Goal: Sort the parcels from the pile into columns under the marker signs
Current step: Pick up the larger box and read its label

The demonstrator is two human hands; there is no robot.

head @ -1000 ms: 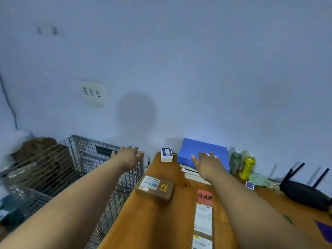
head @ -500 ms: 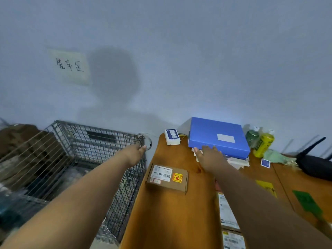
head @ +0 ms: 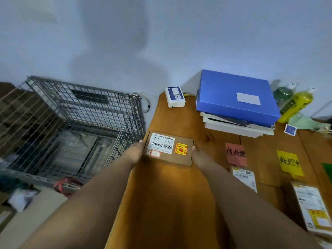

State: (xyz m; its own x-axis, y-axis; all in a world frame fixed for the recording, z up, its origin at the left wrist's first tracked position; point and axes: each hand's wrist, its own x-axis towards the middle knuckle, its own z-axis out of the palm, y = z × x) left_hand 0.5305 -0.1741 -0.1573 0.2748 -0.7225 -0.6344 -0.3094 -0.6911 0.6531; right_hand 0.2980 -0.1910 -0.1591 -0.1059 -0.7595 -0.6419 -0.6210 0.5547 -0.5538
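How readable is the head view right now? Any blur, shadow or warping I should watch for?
Head view: dim, bluish light; a soft shadow on the wall; wire cage and floor clutter smeared at the left edge; wide-angle bending toward the borders; the brown parcel label is sharp, between left hand and right hand.

Two bare forearms, no sleeves, left hand [head: 134, 152], right hand [head: 198, 157]

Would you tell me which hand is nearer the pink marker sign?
Right. The right hand is at the brown parcel's right end, beside the pink marker sign; the left hand is at the parcel's far end.
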